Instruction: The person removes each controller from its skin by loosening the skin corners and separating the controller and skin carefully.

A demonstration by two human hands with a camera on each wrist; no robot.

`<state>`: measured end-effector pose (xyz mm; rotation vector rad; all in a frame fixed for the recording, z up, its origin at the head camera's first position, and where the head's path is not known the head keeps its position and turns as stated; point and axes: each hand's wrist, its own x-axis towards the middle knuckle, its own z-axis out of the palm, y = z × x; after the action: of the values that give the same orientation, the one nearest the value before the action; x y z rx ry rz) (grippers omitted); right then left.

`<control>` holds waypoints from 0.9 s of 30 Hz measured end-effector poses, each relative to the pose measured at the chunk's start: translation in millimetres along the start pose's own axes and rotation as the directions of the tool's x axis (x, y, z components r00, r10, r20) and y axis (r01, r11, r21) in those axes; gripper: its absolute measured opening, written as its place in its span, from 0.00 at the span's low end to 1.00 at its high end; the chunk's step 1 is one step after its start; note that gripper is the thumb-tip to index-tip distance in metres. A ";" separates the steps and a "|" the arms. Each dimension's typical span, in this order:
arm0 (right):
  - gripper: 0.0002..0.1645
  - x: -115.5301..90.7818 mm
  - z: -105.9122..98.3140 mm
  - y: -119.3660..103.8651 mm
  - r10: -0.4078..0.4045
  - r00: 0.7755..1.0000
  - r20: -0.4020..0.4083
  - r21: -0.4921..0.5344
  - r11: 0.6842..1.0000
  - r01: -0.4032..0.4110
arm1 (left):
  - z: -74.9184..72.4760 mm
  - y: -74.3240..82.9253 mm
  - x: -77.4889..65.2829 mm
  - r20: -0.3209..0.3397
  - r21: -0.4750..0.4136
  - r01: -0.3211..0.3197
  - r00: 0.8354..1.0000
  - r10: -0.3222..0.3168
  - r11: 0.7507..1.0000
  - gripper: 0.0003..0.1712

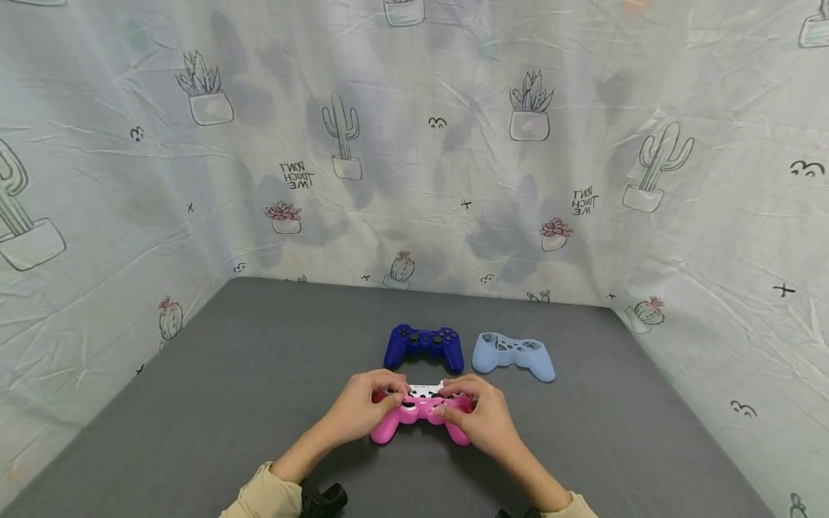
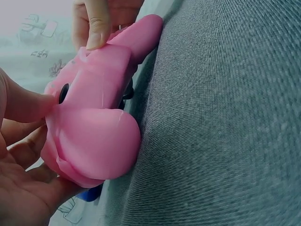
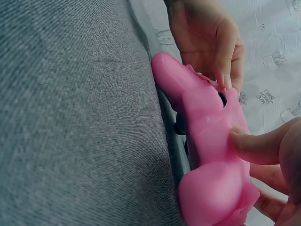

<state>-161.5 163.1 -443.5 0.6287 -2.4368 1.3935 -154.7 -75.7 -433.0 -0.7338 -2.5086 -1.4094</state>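
Note:
A pink silicone controller cover is partly over a white game controller, whose upper part shows bare in the head view. My left hand pinches the cover's left side, thumb by a black thumbstick and fingers at the far edge. On the other side, my right hand grips the cover with its thumb on the front face and fingers over the top edge. In the right wrist view the pink material looks stretched and wrinkled around the thumbs. Both rounded pink handles point toward me, low over the grey table.
Behind the hands lies a dark blue game controller. To its right is a light blue empty controller cover. The grey cloth-covered table meets a cactus-print curtain at the back and sides.

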 end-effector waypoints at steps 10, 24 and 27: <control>0.17 0.7 0.6 -1.1 -0.047 0.999 0.013 -0.038 0.998 0.048 | -3.1 1.1 0.4 0.034 0.003 -0.012 0.999 0.011 1.000 0.07; 0.16 -1.4 1.8 -0.8 -0.024 1.000 0.005 -0.058 0.998 0.024 | -10.6 -5.0 1.0 0.163 -0.121 -0.053 0.984 0.073 0.991 0.04; 0.16 -1.4 1.5 -1.0 -0.025 1.000 0.003 -0.053 0.998 0.025 | -10.8 -4.1 1.0 0.149 -0.083 -0.048 0.987 0.060 0.995 0.05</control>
<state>-159.8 161.7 -444.2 0.6467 -2.4504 1.3149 -158.5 -86.2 -429.9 -0.9504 -2.5343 -1.4948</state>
